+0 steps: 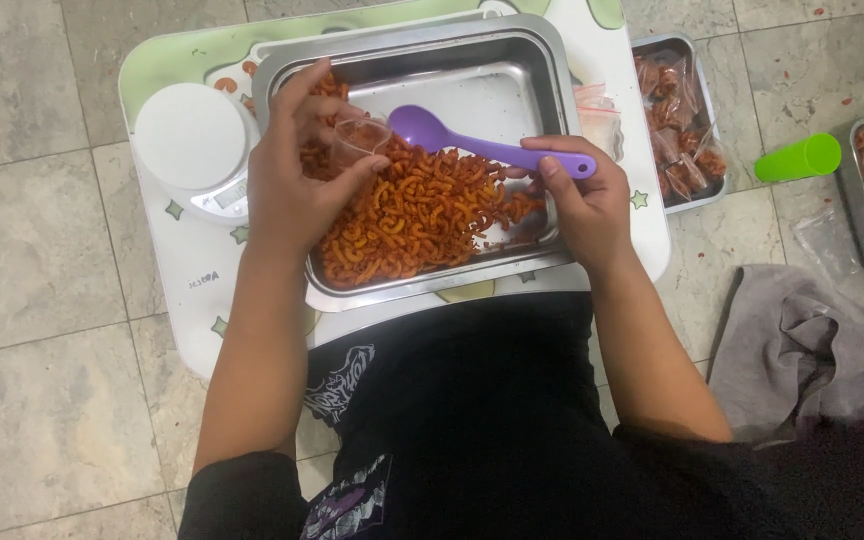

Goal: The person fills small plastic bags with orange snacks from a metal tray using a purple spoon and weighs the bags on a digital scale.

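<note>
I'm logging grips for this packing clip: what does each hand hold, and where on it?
Right hand grips the purple spoon at its handle's end. Left hand holds a small clear bag by its side.

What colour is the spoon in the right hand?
Purple spoon, held by the right hand; head view.

Black t-shirt [482, 400] with short sleeves [237, 490] that stop right around the elbows, so both forearms are bare. There's a white and purple graphic print [337, 385] on the front. Both hands are bare too, no gloves, rings or watch showing.
</note>
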